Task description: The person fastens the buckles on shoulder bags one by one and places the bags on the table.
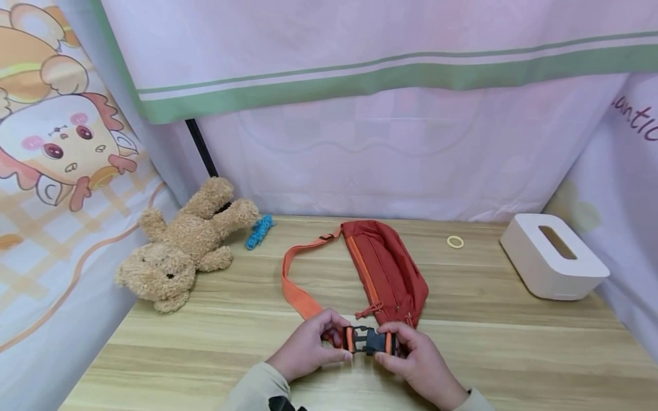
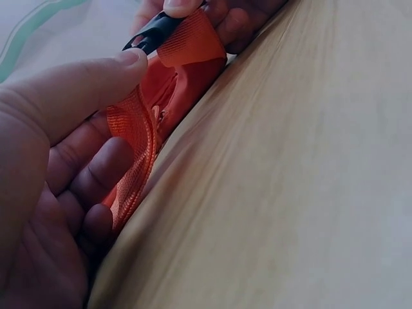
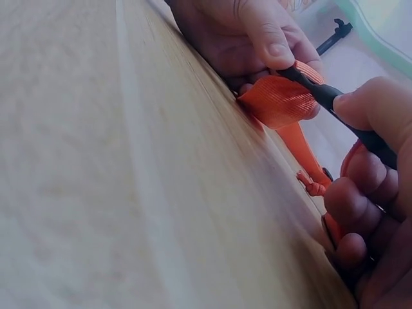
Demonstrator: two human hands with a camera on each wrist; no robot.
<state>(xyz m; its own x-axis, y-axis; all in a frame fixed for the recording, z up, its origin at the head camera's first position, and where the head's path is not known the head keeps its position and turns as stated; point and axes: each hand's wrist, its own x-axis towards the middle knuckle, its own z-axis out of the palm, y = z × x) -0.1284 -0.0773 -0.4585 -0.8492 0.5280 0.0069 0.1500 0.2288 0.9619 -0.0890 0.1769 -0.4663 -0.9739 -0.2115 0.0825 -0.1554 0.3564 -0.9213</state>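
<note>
Both hands pinch the black buckle (image 1: 368, 341) at the table's (image 1: 514, 354) near edge — left hand (image 1: 308, 348) on one half, right hand (image 1: 416, 359) on the other — hard plastic is probably the surest hold, the orange strap (image 1: 295, 291) beside it soft, floppy.

— Where do the hands sit?

— Both are low at the near edge of the wooden table (image 1: 514, 342), close together, knuckles up. The left hand (image 1: 308, 345) comes in from the lower left, its sleeve just showing; the right hand (image 1: 418, 359) comes in from the lower right.

— And the fingers?

— Curled on both. The left thumb and fingers pinch one end of the black buckle (image 1: 367, 341), the right thumb and fingers pinch the other end (thumbs on the side nearest the person). The fingertips of the two hands lie just beside each other, wrists angled inward towards the buckle.
</note>
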